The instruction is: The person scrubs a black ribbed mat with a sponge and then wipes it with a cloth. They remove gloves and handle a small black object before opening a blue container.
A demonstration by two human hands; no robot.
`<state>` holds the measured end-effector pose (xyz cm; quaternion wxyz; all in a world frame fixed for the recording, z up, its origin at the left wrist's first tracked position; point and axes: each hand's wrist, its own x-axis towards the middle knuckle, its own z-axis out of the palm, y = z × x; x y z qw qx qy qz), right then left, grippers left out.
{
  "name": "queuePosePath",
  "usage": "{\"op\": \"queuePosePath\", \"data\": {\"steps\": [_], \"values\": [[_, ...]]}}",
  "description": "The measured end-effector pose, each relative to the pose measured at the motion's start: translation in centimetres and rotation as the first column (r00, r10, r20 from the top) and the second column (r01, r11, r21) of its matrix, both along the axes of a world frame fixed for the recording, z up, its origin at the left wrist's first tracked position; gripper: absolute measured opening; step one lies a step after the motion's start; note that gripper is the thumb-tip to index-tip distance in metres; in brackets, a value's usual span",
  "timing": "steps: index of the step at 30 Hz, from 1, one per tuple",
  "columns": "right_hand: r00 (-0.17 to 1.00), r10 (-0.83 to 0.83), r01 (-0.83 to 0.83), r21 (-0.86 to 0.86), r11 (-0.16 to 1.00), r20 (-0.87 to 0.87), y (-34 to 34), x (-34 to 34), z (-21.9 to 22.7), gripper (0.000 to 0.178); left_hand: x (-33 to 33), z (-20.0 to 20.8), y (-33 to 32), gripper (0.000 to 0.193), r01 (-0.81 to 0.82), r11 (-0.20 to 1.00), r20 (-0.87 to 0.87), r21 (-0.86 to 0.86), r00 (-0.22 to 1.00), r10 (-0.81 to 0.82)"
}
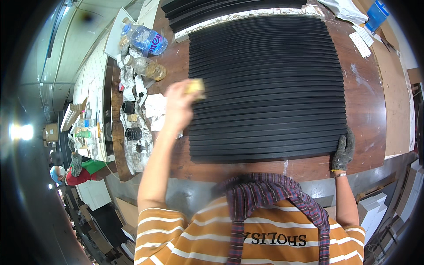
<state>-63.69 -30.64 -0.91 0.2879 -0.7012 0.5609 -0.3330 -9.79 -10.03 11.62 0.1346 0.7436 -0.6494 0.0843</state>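
Note:
A broad block of long black strips, laid side by side in rows, covers the middle of the brown table. My bare left hand is closed around a small yellow sponge by the strips' left edge; motion blurs it, and I cannot tell whether the sponge touches them. In a dark grey work glove, my right hand rests against the near right corner of the strips. Its fingers are stretched out along the edge, and it grasps nothing.
More black strips lie behind a white-smeared bar. At left stand a large water bottle, a jar of yellowish liquid, stained cloths and a black roll. A blue cup is at far right. Another person works at left.

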Motion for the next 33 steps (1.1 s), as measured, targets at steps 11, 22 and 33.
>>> {"op": "queuePosePath", "data": {"steps": [11,22,33], "values": [[0.998,0.002,-0.005,-0.049,0.999,-0.061,0.1,0.1,0.6,0.04,1.8,3.1,-2.5,0.042,-0.223,0.96,0.213,0.17,0.959,0.185],[0.997,0.02,-0.026,-0.069,0.997,-0.081,0.1,0.6,1.3,0.037,0.3,3.1,-5.8,0.04,-0.06,0.991,0.194,0.123,0.98,0.035],[0.989,0.025,-0.039,-0.092,0.995,-0.147,0.1,-0.2,0.4,0.04,-2.0,3.5,-11.1,0.041,0.024,0.961,0.167,0.275,0.983,-0.072]]}}
